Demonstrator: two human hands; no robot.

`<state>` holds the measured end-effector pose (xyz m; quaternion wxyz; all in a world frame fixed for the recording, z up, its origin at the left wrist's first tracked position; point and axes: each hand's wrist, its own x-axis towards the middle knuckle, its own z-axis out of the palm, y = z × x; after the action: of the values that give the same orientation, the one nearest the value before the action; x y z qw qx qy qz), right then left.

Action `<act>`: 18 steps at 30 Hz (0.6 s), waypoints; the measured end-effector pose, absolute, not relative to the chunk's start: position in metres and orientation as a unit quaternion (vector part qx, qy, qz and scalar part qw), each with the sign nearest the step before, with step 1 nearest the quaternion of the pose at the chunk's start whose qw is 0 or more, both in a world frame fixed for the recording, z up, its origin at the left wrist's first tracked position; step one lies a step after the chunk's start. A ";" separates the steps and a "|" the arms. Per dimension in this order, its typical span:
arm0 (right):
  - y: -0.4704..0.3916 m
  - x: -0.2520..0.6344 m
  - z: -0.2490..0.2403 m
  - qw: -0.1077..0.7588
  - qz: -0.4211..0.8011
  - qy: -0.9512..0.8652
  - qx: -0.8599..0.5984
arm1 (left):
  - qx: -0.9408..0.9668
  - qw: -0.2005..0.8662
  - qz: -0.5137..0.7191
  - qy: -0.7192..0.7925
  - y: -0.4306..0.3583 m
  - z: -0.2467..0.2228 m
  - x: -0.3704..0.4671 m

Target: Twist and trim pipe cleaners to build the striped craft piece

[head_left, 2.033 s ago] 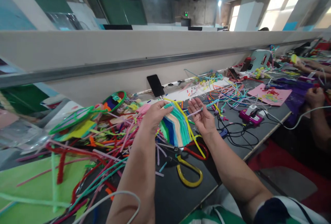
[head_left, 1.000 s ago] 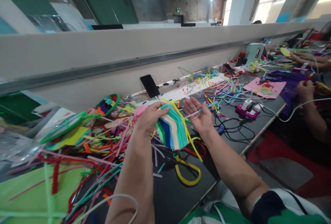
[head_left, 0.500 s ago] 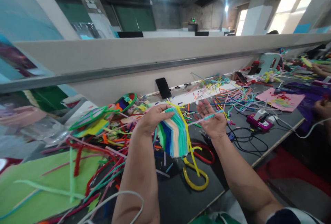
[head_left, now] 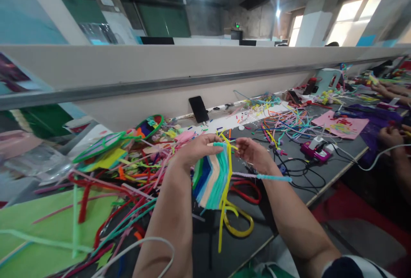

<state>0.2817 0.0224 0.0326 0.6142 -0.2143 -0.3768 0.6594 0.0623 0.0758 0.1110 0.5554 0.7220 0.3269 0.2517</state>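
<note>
My left hand pinches the top of a striped piece made of green, blue, cream and teal fuzzy stems. A long yellow stem hangs down along its right edge. At the upper right of the piece, my right hand has its fingers curled together at the short end of a yellow stem. A pale purple and light blue stem sticks out rightward from the piece, passing by my right wrist. Below lie yellow-handled scissors and a red loop.
Piles of coloured stems and a green sheet lie at left. A black phone leans on the divider. Rightward are a pink sheet, a magenta power strip with cables, and another person's hands.
My right hand has moved left to the piece's top edge, its spread fingers now closed together. The purple and blue stem is out of its palm. The yellow stem hangs more steeply.
</note>
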 end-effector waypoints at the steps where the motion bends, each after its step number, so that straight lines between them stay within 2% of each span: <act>1: 0.023 0.280 0.030 0.591 0.659 -0.405 -0.229 | 0.741 0.536 0.242 0.323 0.075 0.110 0.067; 5: 0.023 0.277 0.025 0.543 0.624 -0.487 -0.282 | 0.774 0.497 0.220 0.324 0.075 0.104 0.079; 12: 0.026 0.281 0.025 0.543 0.578 -0.511 -0.331 | 0.762 0.530 0.196 0.315 0.080 0.093 0.087; 18: 0.028 0.279 0.029 0.610 0.600 -0.420 -0.303 | 0.778 0.538 0.178 0.272 0.097 0.111 0.106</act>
<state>0.2787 0.0275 0.0286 0.6099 -0.3032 -0.4202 0.5996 0.1065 0.0966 0.1106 0.5384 0.7776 0.2715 0.1778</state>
